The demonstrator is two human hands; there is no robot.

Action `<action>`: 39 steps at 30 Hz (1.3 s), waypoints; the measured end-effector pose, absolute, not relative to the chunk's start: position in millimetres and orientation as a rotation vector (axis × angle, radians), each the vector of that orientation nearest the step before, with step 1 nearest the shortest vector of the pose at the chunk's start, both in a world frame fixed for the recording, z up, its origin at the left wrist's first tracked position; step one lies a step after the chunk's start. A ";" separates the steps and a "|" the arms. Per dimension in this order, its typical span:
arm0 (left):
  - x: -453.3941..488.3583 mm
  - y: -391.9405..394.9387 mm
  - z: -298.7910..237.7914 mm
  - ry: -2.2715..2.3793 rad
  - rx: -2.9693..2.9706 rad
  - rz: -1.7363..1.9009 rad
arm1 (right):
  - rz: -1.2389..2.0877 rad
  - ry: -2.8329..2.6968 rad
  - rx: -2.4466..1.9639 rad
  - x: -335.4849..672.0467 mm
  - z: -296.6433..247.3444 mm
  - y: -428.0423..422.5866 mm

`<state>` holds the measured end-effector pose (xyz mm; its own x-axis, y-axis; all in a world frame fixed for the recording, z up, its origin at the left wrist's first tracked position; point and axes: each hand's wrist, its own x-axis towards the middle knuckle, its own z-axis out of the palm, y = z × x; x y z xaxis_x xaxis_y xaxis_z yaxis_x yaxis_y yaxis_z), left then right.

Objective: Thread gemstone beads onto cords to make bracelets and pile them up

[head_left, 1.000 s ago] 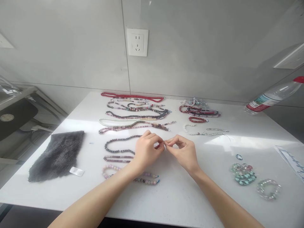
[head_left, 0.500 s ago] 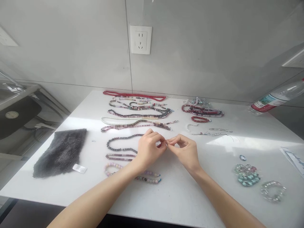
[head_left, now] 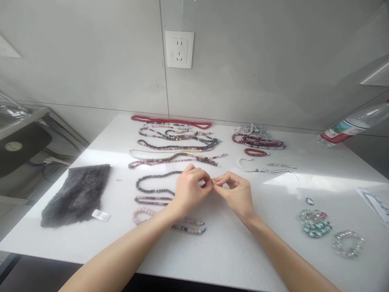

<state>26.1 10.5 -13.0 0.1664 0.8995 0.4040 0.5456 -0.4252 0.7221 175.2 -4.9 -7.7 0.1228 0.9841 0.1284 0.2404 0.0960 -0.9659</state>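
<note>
The left hand (head_left: 190, 194) partly hides the red beads (head_left: 204, 184).

Grey tiled wall (head_left: 91, 52), white wall socket (head_left: 179, 49), white countertop (head_left: 231, 251) below, patches of bright light across its surface.

Small dark-red beads (head_left: 204, 184), partly hidden

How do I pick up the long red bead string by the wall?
Pinch the red bead string at its middle, coming from above and the front. It lies nearly straight along the back of the white table, with the wall behind it and other bead strands just in front.
</note>
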 end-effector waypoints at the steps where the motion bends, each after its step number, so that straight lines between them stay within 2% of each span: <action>1: 25.8 10.8 -12.4 1.364 2.025 1.152 | 0.901 -1.327 -1.347 175.2 -7.5 -5.0; 17: 20.7 14.3 -9.6 1.279 1.796 1.074 | 0.890 -1.341 -1.286 177.0 -4.5 -6.8; 28: 20.1 11.9 -11.8 1.285 2.070 1.170 | 0.857 -1.356 -1.295 177.9 -5.4 -7.6; 39: 19.3 12.2 -8.9 1.291 1.940 1.112 | 0.884 -1.345 -1.271 177.6 -4.3 -7.7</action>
<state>19.3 12.2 -8.9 0.1955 0.9227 0.3323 0.4650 -0.3856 0.7969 177.6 -7.7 -4.3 0.0996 0.9765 0.1911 0.2116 0.1669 -0.9630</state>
